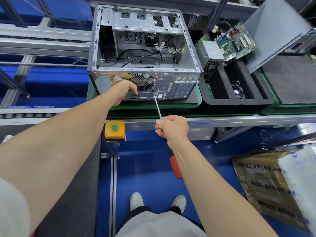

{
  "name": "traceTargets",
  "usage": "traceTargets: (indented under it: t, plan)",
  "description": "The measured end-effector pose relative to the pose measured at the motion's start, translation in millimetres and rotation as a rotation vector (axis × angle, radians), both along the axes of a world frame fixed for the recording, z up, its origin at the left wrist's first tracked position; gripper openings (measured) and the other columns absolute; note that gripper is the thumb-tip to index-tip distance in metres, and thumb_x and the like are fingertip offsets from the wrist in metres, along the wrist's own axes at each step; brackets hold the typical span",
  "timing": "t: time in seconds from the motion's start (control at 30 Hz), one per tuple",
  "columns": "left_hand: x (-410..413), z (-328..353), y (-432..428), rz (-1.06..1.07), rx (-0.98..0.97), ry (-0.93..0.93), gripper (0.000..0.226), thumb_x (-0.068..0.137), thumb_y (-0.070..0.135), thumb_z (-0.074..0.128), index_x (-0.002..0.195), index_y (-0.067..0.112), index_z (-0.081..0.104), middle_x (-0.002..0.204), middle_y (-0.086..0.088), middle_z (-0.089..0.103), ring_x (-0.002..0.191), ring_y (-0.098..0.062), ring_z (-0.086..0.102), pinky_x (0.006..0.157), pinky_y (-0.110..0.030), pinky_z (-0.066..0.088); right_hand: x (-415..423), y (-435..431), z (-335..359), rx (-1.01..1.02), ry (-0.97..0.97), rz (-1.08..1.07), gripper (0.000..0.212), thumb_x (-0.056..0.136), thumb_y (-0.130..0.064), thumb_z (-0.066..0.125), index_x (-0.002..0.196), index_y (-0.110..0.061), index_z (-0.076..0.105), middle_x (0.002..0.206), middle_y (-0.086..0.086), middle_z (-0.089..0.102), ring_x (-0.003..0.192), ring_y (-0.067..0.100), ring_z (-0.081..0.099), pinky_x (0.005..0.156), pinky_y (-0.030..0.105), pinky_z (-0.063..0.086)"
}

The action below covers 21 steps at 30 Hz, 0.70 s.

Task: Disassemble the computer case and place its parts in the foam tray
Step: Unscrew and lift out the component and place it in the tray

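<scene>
The open grey computer case [145, 48] lies on a green pallet [196, 100], its rear panel facing me, loose black cables inside. My left hand [123, 90] rests against the rear panel beside the fan grille [142, 81], fingers curled down onto the port area. My right hand [171, 127] grips a long screwdriver [158, 106] with a red handle; its tip touches the panel just below the grille. To the right, the black foam tray [237, 100] holds a power supply [211, 55], a motherboard [237, 41] and a small fan [238, 91].
A grey side panel [273, 31] leans at the right behind the tray. A yellow box with a green button [114, 128] hangs on the conveyor rail. A cardboard box [273, 185] sits on the blue floor at the right. Roller conveyors run at the left.
</scene>
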<state>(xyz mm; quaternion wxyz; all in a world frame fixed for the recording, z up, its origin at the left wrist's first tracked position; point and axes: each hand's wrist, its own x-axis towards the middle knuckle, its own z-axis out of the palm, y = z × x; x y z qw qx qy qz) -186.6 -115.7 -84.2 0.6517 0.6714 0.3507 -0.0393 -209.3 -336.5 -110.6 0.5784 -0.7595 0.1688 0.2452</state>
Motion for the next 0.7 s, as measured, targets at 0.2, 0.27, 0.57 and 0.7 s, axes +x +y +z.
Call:
traceTargets:
  t: [0.2,0.27,0.57,0.7]
  plan:
    - [-1.2,0.6,2.5,-0.015,0.021,0.016,0.036,0.075,-0.002,0.067,0.107,0.005,0.050,0.141,-0.014,0.051,0.137,-0.034,0.043,0.117,-0.052,0.037,-1.3,-4.2,-2.0,0.240,0.130,0.165,0.011,0.103,-0.010,0.065,0.107,-0.005,0.075,0.082,0.009,0.074,0.051,0.007,0.051,0.045,0.019,0.040]
    - [-2.3,-0.1,4.2,-0.051,-0.002,0.010,0.025,0.076,-0.002,0.065,0.092,0.014,0.056,0.146,-0.014,0.049,0.141,-0.036,0.040,0.119,-0.053,0.033,1.4,-6.3,0.0,0.368,0.222,0.213,0.023,0.109,-0.013,0.053,0.116,-0.004,0.074,0.080,0.005,0.068,0.052,0.007,0.040,0.044,0.020,0.032]
    - [-0.7,-4.9,8.9,-0.070,-0.046,-0.010,0.016,0.074,-0.004,0.065,0.084,0.008,0.061,0.149,-0.023,0.050,0.143,-0.041,0.041,0.120,-0.057,0.032,7.1,-6.3,6.4,0.428,0.280,0.246,0.011,0.102,-0.001,0.064,0.110,0.005,0.070,0.085,0.012,0.077,0.071,0.017,0.075,0.069,0.030,0.063]
    - [0.4,-8.7,8.6,-0.068,-0.058,-0.037,0.023,0.071,-0.002,0.066,0.079,0.013,0.051,0.148,-0.024,0.051,0.142,-0.041,0.043,0.120,-0.059,0.031,5.4,-1.3,5.0,0.314,0.241,0.206,0.017,0.089,0.001,0.081,0.103,0.004,0.073,0.082,0.013,0.077,0.071,0.019,0.077,0.066,0.029,0.063]
